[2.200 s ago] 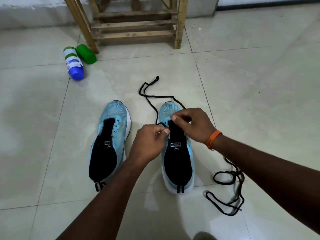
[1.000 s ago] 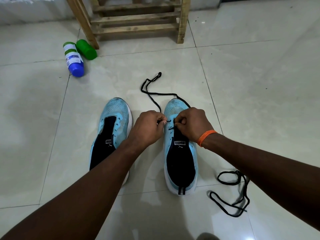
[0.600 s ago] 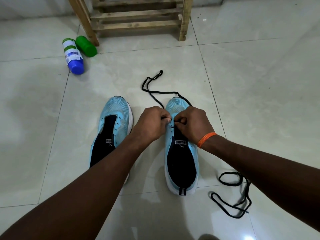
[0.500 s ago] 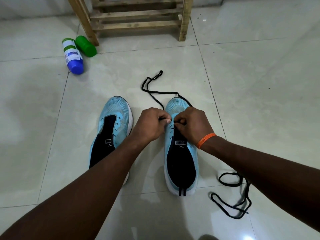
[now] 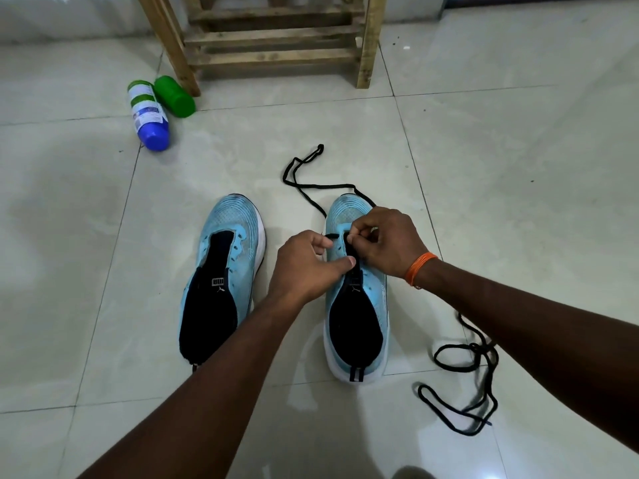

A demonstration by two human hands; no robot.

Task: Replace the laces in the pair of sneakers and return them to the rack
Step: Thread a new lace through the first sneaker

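Note:
Two light-blue sneakers with black insides stand side by side on the tiled floor, toes away from me. The left sneaker (image 5: 224, 281) has no lace. Over the front eyelets of the right sneaker (image 5: 359, 316), my right hand (image 5: 387, 242) pinches a black lace (image 5: 311, 188) that runs past the toe onto the floor. My left hand (image 5: 307, 267) rests on the left edge of that sneaker with thumb and forefinger spread around the lace. A second black lace (image 5: 463, 385) lies coiled on the floor at the right.
A wooden shoe rack (image 5: 273, 39) stands at the back. To its left lie a white and blue bottle (image 5: 148, 115) and a green bottle (image 5: 174, 96). Pale floor tiles (image 5: 518, 167) stretch to the right.
My left hand has drawn back from my right hand and its fingers have spread. My right hand keeps its pinch at the front eyelets. Neither sneaker moved.

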